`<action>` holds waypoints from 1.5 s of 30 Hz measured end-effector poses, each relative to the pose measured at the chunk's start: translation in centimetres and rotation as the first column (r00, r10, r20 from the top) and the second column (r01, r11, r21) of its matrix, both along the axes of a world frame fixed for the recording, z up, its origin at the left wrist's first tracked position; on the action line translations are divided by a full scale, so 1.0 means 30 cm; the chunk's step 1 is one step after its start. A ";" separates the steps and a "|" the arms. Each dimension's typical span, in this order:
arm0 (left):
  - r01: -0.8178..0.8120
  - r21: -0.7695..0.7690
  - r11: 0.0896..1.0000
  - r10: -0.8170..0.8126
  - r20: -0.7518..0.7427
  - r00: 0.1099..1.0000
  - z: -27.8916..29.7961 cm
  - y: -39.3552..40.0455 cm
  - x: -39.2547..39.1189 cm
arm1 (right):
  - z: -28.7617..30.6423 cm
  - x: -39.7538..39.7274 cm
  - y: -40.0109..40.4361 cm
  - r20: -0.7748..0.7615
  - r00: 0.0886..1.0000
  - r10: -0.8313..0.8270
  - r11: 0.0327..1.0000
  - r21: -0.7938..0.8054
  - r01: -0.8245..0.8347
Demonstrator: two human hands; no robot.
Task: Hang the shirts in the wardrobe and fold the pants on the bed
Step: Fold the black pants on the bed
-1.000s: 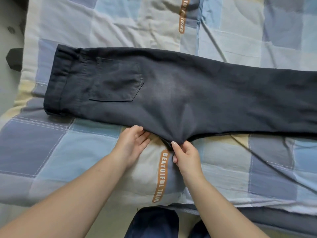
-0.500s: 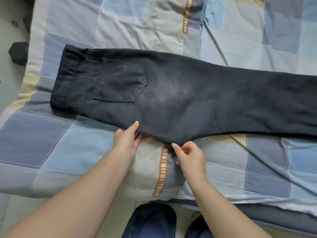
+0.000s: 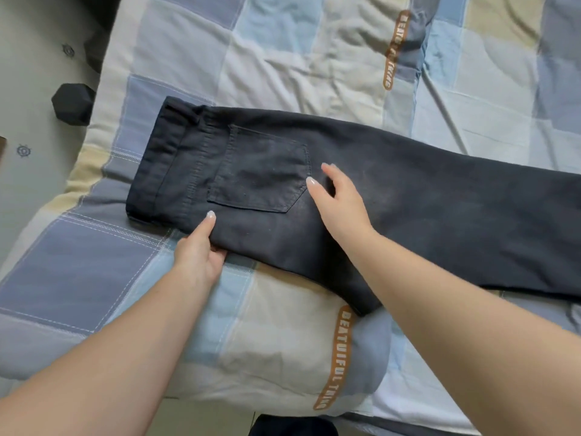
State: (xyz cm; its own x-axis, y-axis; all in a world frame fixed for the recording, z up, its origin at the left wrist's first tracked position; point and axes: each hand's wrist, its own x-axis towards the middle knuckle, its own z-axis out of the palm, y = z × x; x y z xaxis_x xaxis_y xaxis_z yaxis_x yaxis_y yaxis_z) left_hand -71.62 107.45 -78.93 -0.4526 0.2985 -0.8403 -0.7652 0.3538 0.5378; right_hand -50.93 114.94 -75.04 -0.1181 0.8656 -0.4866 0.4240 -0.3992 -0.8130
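Note:
Dark navy pants (image 3: 408, 209) lie folded in half lengthwise across the bed, waistband to the left, back pocket facing up, legs running off the right edge. My left hand (image 3: 201, 250) grips the near edge of the pants below the pocket, thumb on top and fingers tucked under the fabric. My right hand (image 3: 336, 196) lies over the seat area just right of the pocket, fingers spread and loosely bent, holding nothing.
The bed carries a checked quilt (image 3: 283, 58) in blue, grey and cream with orange lettering. A black object (image 3: 74, 103) sits on the tiled floor (image 3: 31, 73) beside the bed's left edge. The quilt's near edge hangs toward my legs.
Both hands left the crotch corner at the pants' near edge. My left hand slid left along the edge and took hold; my right hand moved up onto the seat. The view shifted left.

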 end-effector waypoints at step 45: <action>0.758 -0.603 -0.248 -0.199 -0.734 -0.649 0.296 0.049 1.740 | 0.236 1.524 0.181 -0.012 0.999 -0.034 0.989 -0.148 0.032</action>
State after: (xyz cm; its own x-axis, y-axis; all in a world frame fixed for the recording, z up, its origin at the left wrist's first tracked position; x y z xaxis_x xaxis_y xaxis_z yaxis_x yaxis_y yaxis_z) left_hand -19.42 108.93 -70.06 0.5725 0.8126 -0.1096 0.7315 -0.4458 0.5159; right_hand -5.21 120.36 -67.97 -0.0986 0.7880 -0.6077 0.3970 -0.5288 -0.7501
